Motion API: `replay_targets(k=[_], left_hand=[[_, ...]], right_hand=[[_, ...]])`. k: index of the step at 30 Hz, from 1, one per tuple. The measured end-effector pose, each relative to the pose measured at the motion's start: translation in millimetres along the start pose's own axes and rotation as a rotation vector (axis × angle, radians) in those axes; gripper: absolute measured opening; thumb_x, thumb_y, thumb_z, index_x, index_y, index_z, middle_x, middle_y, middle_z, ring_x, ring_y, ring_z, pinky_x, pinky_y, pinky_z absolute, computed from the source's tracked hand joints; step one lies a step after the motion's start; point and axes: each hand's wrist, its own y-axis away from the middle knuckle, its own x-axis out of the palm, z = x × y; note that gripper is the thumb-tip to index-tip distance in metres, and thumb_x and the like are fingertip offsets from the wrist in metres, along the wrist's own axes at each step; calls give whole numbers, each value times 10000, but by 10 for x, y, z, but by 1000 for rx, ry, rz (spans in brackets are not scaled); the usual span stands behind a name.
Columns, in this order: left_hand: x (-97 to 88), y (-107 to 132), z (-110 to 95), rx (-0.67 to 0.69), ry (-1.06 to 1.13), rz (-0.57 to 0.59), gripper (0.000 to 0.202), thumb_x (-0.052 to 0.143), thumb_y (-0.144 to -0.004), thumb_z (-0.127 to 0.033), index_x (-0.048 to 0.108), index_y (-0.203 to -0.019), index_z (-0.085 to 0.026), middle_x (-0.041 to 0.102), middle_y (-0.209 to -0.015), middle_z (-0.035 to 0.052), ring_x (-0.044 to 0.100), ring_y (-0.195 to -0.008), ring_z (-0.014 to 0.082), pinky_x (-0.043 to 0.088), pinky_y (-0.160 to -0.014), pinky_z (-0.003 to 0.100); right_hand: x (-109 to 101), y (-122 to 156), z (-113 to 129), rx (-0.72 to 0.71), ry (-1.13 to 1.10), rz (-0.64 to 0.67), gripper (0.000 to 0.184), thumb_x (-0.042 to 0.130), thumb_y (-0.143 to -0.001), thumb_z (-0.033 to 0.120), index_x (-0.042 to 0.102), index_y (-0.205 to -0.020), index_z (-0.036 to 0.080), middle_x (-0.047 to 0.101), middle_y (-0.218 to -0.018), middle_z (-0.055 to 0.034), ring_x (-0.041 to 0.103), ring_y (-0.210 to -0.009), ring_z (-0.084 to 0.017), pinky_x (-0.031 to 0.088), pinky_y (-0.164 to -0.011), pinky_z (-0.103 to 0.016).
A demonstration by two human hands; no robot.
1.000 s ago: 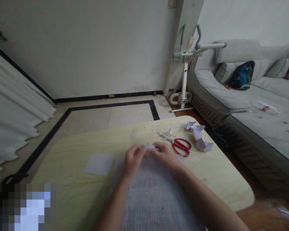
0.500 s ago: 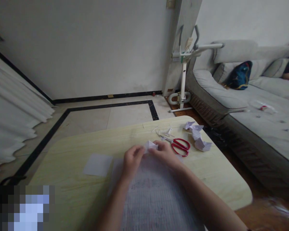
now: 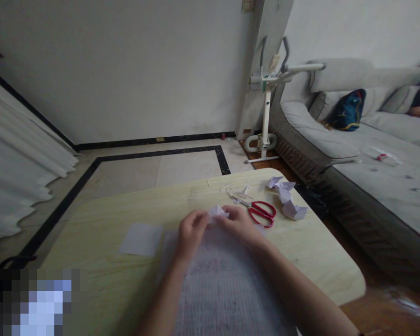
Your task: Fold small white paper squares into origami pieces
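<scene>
Both hands meet over the middle of a pale wooden table (image 3: 101, 270). My left hand (image 3: 190, 233) and my right hand (image 3: 241, 223) pinch a small folded white paper piece (image 3: 217, 213) between their fingertips, just above the table. Under my forearms lies a large lined sheet (image 3: 224, 284). Red-handled scissors (image 3: 262, 213) rest on the table just right of my right hand.
A square white paper (image 3: 141, 239) lies left of my hands. Paper scraps (image 3: 238, 192) and several folded paper shapes (image 3: 287, 198) sit near the far right corner. A grey sofa (image 3: 353, 154) with a blue bag (image 3: 350, 110) stands at right, an exercise machine (image 3: 268, 107) behind the table.
My hands have shifted very slightly on the folded paper; the view has drifted a little. Nothing else has moved.
</scene>
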Motion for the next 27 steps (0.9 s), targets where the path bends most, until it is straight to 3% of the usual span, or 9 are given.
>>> replay_targets(k=[9, 20, 25, 27], left_hand=[[-2, 4, -40, -23, -32, 18, 240, 640, -749, -381, 664, -732, -143, 648, -637, 1, 597, -565, 133, 475, -546, 210], [4, 9, -7, 17, -59, -79, 234, 626, -764, -373, 648, -717, -145, 616, -596, -11, 580, -546, 130, 446, -529, 207], [15, 26, -30, -20, -42, 55, 262, 650, -750, -403, 659, -735, -142, 612, -613, -10, 569, -577, 131, 435, -534, 201], [14, 29, -46, -12, -65, 50, 257, 640, -760, -393, 663, -709, -141, 606, -609, -10, 557, -576, 127, 426, -534, 199]], right_hand=[[-2, -17, -12, 9, -32, 4, 228, 607, -801, 363, 656, -798, 140, 645, -723, -21, 562, -654, -142, 412, -549, -208], [-9, 0, 27, 85, -113, 0, 289, 637, -778, 419, 662, -802, 132, 619, -659, -5, 535, -575, -122, 377, -507, -207], [-22, -23, -29, 29, -110, -8, 238, 623, -787, 380, 650, -795, 144, 625, -673, -3, 550, -600, -127, 394, -533, -207], [-23, -30, -45, 20, -100, -4, 217, 627, -780, 357, 650, -794, 142, 635, -696, -9, 555, -620, -130, 395, -538, -205]])
